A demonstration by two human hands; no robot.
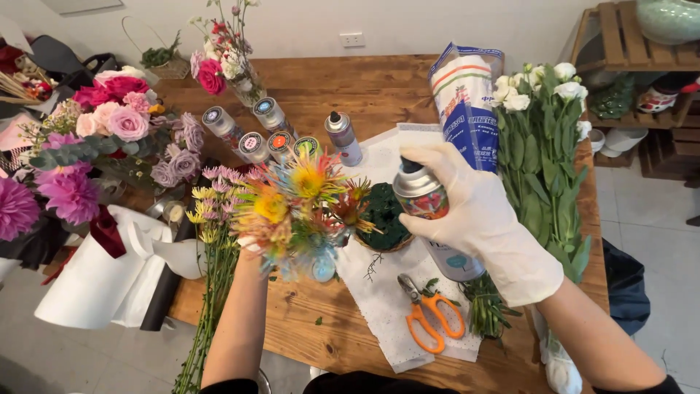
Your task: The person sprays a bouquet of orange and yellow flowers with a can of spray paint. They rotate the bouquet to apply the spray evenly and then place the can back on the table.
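1. Here, the right hand (477, 219) — in a white glove — is wrapped around a spray can (430, 219), forefinger curled over its top, nozzle turned toward the left hand.
2. The left hand (251, 248) is mostly hidden behind the multicoloured flowers (299, 204) it holds up by the stems; its fingers are closed around them.
3. Beyond both hands, a cluster of capped spray cans (255, 135) stands on the wooden table (364, 95).
4. Between the hands, a small basket (383, 219) holds dark green foam.
5. Below the right hand lie orange scissors (430, 317); to its outer side — white roses (543, 138).
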